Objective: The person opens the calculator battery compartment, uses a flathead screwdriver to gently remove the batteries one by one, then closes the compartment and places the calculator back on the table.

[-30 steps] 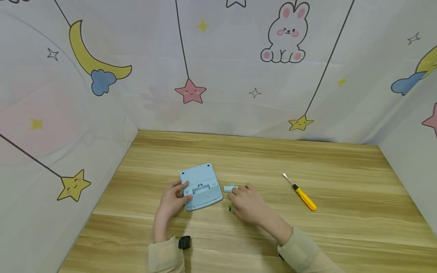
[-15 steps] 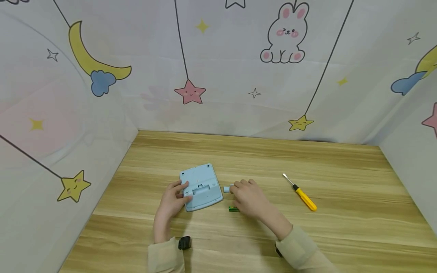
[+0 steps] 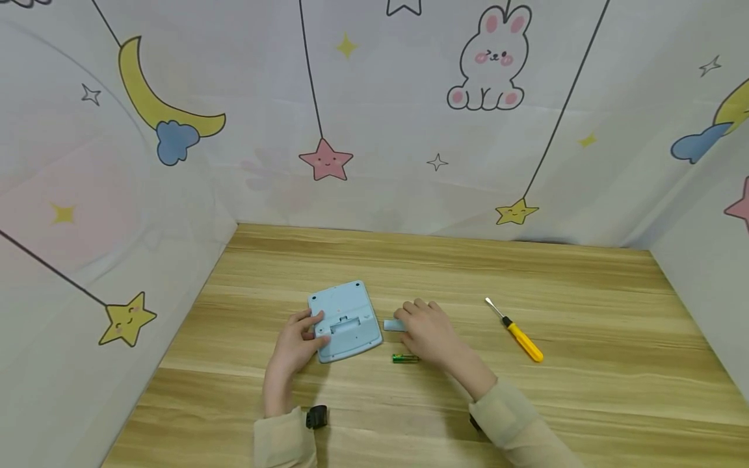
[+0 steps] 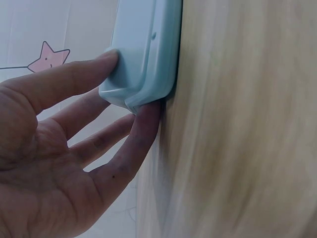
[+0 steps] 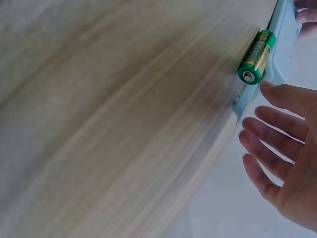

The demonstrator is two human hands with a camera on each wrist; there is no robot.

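Note:
A light blue calculator (image 3: 345,305) lies back side up on the table, its battery compartment uncovered. My left hand (image 3: 297,339) holds its left edge, thumb on the back face and other fingers at the side, as the left wrist view shows on the casing (image 4: 141,49). To the right of the calculator is its small light blue battery cover (image 3: 393,325), partly hidden under my right hand (image 3: 431,333). That hand's fingers are relaxed and spread with nothing between them in the right wrist view. A green battery (image 3: 405,358) lies just below the thumb, its terminal end facing the right wrist camera.
A yellow-handled screwdriver (image 3: 523,339) lies to the right on the wooden table (image 3: 585,390). White printed fabric walls (image 3: 398,201) stand behind the table and at both sides.
My right hand has let go of the green battery and shifted up and slightly right, so more of the battery shows. The left hand and calculator stay put.

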